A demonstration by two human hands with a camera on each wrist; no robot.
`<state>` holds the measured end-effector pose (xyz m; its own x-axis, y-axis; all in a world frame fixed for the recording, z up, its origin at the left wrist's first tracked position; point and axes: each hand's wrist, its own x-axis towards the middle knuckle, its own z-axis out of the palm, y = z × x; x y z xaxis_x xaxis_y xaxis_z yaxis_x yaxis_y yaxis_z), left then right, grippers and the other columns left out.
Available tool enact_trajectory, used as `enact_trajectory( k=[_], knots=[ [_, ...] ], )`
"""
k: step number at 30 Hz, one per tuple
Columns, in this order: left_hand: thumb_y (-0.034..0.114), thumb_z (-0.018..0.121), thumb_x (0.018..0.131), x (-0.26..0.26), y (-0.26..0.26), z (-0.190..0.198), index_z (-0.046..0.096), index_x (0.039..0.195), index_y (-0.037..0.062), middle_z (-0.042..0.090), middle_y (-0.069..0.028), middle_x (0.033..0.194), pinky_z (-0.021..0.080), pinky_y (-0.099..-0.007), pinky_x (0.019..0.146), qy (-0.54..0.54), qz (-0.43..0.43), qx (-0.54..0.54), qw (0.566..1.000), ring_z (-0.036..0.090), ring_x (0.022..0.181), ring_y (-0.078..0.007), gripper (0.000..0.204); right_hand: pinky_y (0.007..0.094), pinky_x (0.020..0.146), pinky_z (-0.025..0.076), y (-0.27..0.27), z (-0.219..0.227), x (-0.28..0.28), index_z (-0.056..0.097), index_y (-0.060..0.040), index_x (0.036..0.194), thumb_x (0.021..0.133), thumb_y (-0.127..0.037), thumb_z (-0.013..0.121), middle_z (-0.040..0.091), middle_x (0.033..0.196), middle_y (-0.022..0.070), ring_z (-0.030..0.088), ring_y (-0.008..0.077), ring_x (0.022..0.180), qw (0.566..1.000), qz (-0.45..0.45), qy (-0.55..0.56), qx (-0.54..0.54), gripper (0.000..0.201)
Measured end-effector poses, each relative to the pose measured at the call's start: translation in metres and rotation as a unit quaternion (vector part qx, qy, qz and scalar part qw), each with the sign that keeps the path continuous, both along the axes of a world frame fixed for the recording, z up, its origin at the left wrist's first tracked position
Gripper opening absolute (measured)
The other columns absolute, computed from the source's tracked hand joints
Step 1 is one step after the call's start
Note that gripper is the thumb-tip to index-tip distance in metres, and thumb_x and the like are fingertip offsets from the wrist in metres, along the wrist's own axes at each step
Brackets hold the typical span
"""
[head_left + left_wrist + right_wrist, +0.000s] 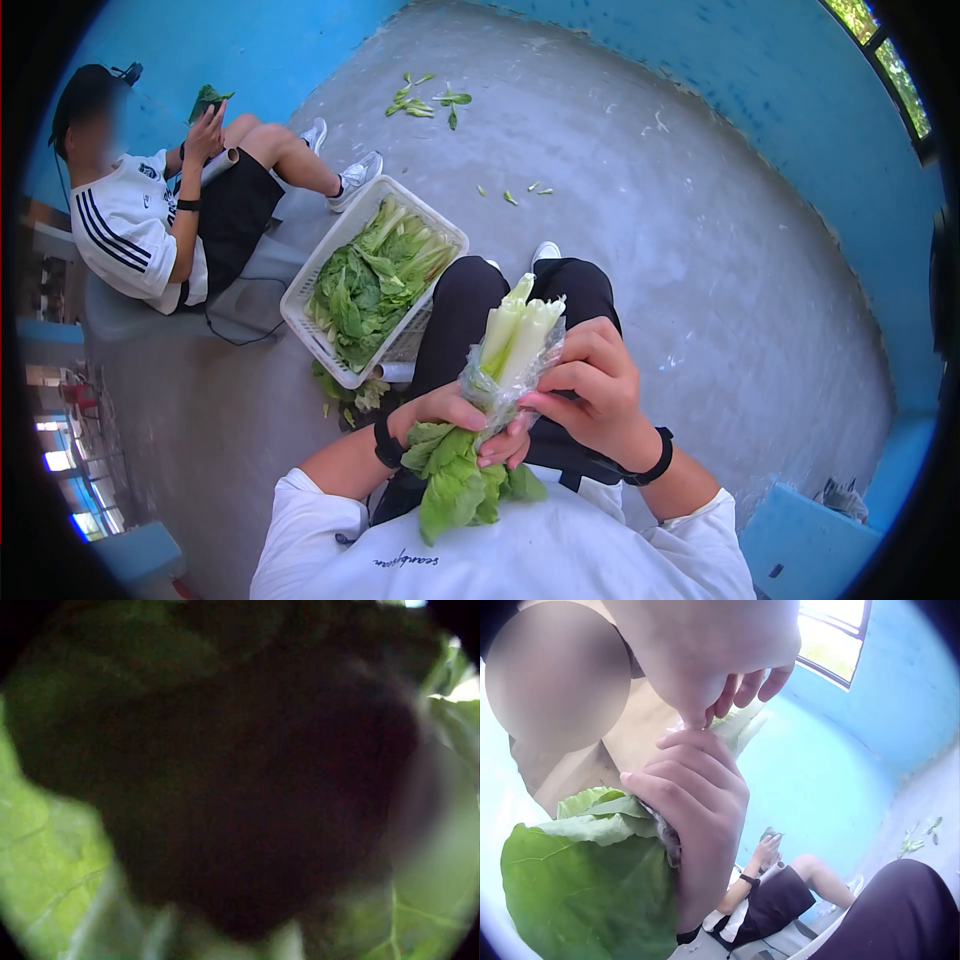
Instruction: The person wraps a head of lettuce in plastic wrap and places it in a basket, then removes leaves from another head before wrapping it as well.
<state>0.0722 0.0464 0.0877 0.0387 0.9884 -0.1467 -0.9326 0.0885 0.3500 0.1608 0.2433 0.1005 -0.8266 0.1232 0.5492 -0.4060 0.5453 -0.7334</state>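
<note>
Left hand [440, 405] grips wrapped greens [460, 480], right hand [600, 395] pinches film [488, 398] (stems [522, 345] toward twelve o'clock), which hard tugging could tear

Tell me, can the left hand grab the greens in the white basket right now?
Probably not just yet: the left hand is holding a leafy bunch with clear plastic around it. The white basket stands close on that side, though, and nothing covers its greens.

Leaves [458, 485] are green, stalks [522, 348] whitish, the basket [318, 347] white, the wall [240, 45] blue.
</note>
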Motion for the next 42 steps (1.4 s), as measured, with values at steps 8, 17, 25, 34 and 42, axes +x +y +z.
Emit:
enact_trajectory(
  k=[8, 17, 25, 34, 42],
  knots=[
    [0.031, 0.073, 0.085, -0.009, -0.001, -0.018, 0.061, 0.1, 0.0063, 0.062, -0.0061, 0.078, 0.048, -0.0418, 0.087, 0.083, -0.021, 0.013, 0.996, 0.063, 0.075, -0.0209, 0.031, 0.0318, 0.064, 0.045, 0.003, -0.013, -0.006, 0.068, -0.0081, 0.081, 0.068, -0.016, 0.092, 0.06, 0.077, 0.0027, 0.057, 0.0189, 0.074, 0.985, 0.012, -0.11, -0.134, 0.028],
    [0.007, 0.073, 0.09, -0.01, -0.009, -0.039, 0.063, 0.112, 0.0025, 0.069, -0.007, 0.096, 0.056, -0.0335, 0.082, 0.348, 0.218, -0.135, 0.902, 0.069, 0.09, -0.0172, 0.024, 0.0331, 0.063, 0.048, 0.012, 0.006, 0.001, 0.07, -0.0056, 0.083, 0.08, -0.004, 0.081, 0.064, 0.074, 0.0028, 0.062, 0.0167, 0.072, 0.986, -0.102, -0.128, -0.028, 0.011],
    [0.004, 0.078, 0.085, 0.008, 0.009, -0.034, 0.062, 0.125, 0.0053, 0.07, -0.006, 0.111, 0.056, -0.0331, 0.088, 0.516, 0.214, -0.182, 0.809, 0.068, 0.103, -0.0153, 0.043, 0.0445, 0.109, 0.043, -0.026, 0.007, 0.005, 0.051, -0.0011, 0.144, 0.081, -0.023, 0.085, 0.056, 0.141, 0.0192, 0.048, 0.0375, 0.136, 0.956, 0.089, -0.227, -0.165, 0.075],
    [0.022, 0.083, 0.082, 0.013, -0.002, -0.068, 0.056, 0.136, 0.0087, 0.058, -0.0118, 0.135, 0.044, -0.0408, 0.107, 0.683, 0.114, -0.01, 0.722, 0.058, 0.124, -0.031, 0.062, 0.0318, 0.098, 0.052, -0.004, -0.006, -0.017, 0.06, -0.0009, 0.133, 0.079, -0.014, 0.087, 0.072, 0.119, 0.0082, 0.068, 0.0148, 0.104, 0.849, 0.225, -0.375, -0.296, 0.062],
    [0.025, 0.089, 0.076, 0.003, 0.02, -0.02, 0.044, 0.146, 0.0055, 0.059, -0.0116, 0.133, 0.044, -0.0369, 0.107, 0.597, 0.06, -0.169, 0.782, 0.058, 0.125, -0.023, 0.085, 0.0331, 0.084, 0.054, 0.002, -0.012, -0.013, 0.058, -0.0015, 0.115, 0.091, -0.008, 0.073, 0.066, 0.097, 0.0048, 0.068, 0.0162, 0.09, 0.824, 0.068, -0.241, -0.508, 0.029]
  ],
)
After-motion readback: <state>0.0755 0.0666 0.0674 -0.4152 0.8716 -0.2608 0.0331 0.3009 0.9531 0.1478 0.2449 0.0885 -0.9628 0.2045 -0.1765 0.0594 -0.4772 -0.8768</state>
